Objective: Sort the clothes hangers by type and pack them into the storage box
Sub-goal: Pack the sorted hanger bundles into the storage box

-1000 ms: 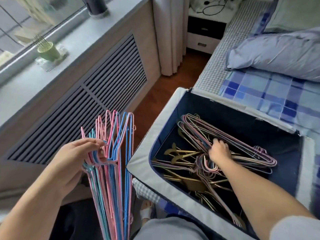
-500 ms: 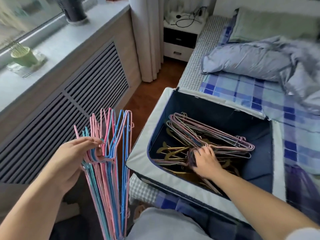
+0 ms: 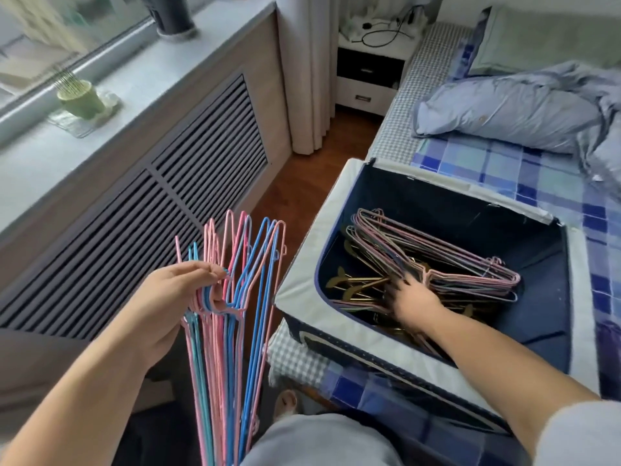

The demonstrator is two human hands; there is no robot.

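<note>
My left hand (image 3: 174,297) grips a bunch of pink, blue and teal wire hangers (image 3: 232,348) by their necks, left of the box, with the hangers hanging downward. The navy storage box (image 3: 302,274) with a white rim stands open on the bed edge. Inside lies a stack of pink and grey wire hangers (image 3: 437,257) over gold hangers (image 3: 356,284). My right hand (image 3: 408,297) is down inside the box among the hanger necks; motion blur hides whether its fingers hold anything.
A bed with a blue checked sheet (image 3: 504,176) and a crumpled blue duvet (image 3: 504,109) lies to the right. A windowsill with a green cup (image 3: 80,99) and a slatted radiator cover (image 3: 141,230) runs along the left. A white nightstand (image 3: 369,72) stands beyond a strip of wooden floor.
My right hand has slid from the hook end of the stack toward the box's near left side. The view has shifted. The left hand still holds its bunch.
</note>
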